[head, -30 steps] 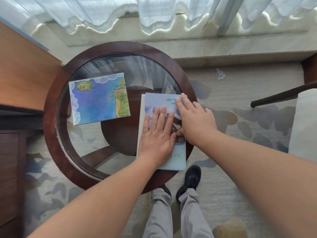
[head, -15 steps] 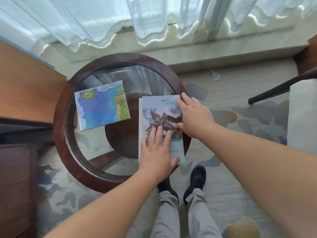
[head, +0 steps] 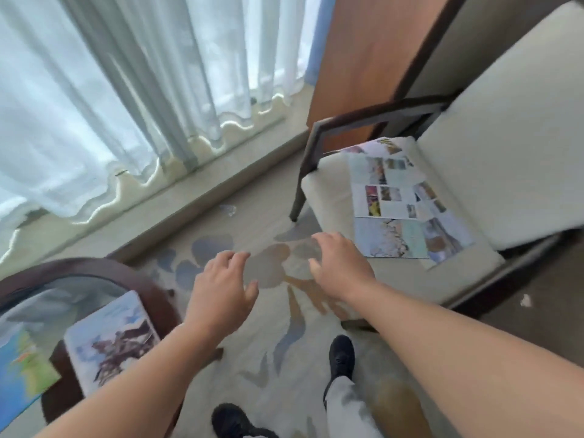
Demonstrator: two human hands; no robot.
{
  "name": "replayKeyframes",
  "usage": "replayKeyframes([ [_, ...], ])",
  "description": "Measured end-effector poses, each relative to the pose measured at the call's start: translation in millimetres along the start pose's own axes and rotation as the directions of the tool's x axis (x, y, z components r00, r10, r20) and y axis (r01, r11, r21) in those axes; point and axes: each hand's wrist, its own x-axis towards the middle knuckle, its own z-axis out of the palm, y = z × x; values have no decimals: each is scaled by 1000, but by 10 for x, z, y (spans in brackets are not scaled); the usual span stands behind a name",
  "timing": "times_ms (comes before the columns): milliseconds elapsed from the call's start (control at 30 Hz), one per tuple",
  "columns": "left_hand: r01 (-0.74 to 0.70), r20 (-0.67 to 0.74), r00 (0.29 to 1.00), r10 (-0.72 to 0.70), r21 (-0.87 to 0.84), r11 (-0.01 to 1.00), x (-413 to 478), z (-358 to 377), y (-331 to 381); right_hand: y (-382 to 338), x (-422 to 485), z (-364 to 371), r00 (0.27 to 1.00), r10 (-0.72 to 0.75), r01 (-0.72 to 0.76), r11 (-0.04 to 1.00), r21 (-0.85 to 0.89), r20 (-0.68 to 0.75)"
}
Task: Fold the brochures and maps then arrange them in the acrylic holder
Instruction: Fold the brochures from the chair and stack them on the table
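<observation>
While both hands hover above the carpet (head: 252,327), I count two of them, and neither holds anything. The left hand (head: 221,295) and right hand (head: 341,270) each show fingers (head: 235,258) loosely curled and spread, touching nothing. Below and left of the left fingers, one folded brochure (head: 110,339) and one map (head: 22,365) lie flat on the round counter (head: 94,263). Just right of the right fingers, one unfolded brochure (head: 401,210) lies spread on the chair (head: 322,184) seat. I cannot tell whether a second sheet lies beneath its far end.

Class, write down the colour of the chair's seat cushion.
Cream-white; the seat cushion shows best in the head view.
</observation>
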Motion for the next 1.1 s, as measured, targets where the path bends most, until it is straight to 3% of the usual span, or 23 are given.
replayKeyframes([
  [167, -74, 41, 996, 74, 6, 997, 528, 148, 1047, 1028, 111, -430, 992, 115, -109, 987, 119, -48],
  [367, -5, 216, 976, 11, -30, 1000, 1154, 789, 2101, 2306, 493, -671, 975, 223, -216, 956, 196, -12],
  [500, 45, 358, 933, -40, -7, 999, 1557, 1320, 2586, 3037, 657, -651, 952, 307, -300, 925, 232, 9],
  [667, 83, 418, 904, -90, 34, 996, 2111, 1919, 2838, 3629, 975, -472, 935, 348, -354, 894, 274, 70],
  [967, 450, 286, 845, -453, 80, 890, 2679, 2604, 2724, 3924, 1202, 81, 919, 347, -391, 866, 311, 189],
  [1100, 596, 289, 781, -554, -82, 799, 2808, 2694, 2726, 3903, 1204, 156, 919, 328, -387, 859, 335, 220],
])
